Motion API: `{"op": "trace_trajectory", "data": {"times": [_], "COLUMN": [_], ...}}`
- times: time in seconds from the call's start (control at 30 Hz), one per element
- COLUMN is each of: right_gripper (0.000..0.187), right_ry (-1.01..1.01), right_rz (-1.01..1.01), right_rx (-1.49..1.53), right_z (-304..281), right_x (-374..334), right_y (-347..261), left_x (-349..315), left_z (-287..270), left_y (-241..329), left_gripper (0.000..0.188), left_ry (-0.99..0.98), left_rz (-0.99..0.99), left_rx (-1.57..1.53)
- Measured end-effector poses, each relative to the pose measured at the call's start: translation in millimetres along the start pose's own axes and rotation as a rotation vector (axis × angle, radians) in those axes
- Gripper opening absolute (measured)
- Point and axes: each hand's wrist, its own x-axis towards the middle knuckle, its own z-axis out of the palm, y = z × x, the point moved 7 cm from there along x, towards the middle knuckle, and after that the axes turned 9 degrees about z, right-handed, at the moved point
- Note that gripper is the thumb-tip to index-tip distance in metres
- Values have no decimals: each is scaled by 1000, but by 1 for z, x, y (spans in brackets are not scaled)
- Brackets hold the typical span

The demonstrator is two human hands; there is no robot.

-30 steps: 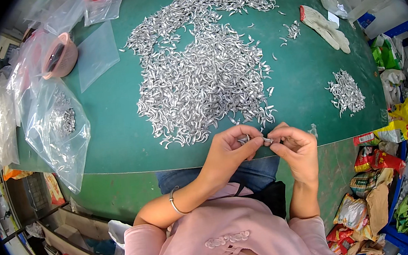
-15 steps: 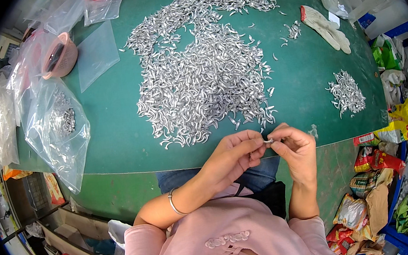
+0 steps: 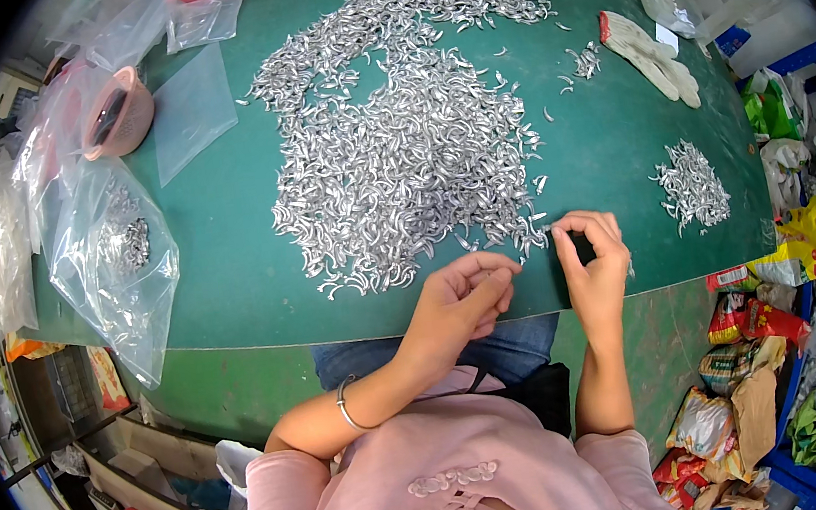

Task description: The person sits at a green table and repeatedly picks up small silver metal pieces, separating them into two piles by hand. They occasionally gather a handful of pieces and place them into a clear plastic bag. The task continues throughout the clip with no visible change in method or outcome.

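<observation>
A large heap of small curved silver metal pieces (image 3: 407,154) covers the middle of the green table. My left hand (image 3: 464,304) is in front of the heap's near edge, thumb and forefinger pressed together and the other fingers curled. Whatever it pinches, if anything, is too small to make out. At the heap's near right corner is my right hand (image 3: 591,252), its thumb and forefinger tips almost meeting beside the outermost pieces. I cannot make out whether a piece is between them. A smaller pile of like pieces (image 3: 692,186) lies to the right.
A white glove (image 3: 647,56) and a little cluster of pieces (image 3: 586,60) lie at the far right. On the left are a clear plastic bag (image 3: 117,258) with pieces inside, a pink basket (image 3: 125,114) and a flat plastic sheet (image 3: 196,113). Colourful packages (image 3: 733,369) crowd the right side.
My hands have parted from around a small silver piece. The right hand has moved up to the heap's near right corner; the left has drawn slightly left.
</observation>
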Motion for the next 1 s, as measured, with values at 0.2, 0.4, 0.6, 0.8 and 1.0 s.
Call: {"op": "trace_trajectory", "data": {"times": [0.2, 0.4, 0.6, 0.8, 1.0], "right_gripper": [4, 7, 15, 13, 14], "right_ry": [-341, -407, -396, -378, -367], "right_rz": [316, 312, 256, 233, 206], "right_rx": [471, 580, 600, 579, 582], "right_z": [13, 16, 10, 7, 8], "right_x": [-24, -29, -29, -30, -28], "right_y": [-4, -13, -24, -21, -23], "left_x": [8, 5, 4, 5, 6], "left_z": [6, 1, -3, -6, -5], "left_y": [16, 19, 14, 2, 4], "left_gripper": [23, 16, 14, 15, 15], "left_ry": [-33, 34, 59, 19, 30], "left_rz": [348, 323, 201, 70, 95], "left_rx": [433, 468, 332, 225, 177]}}
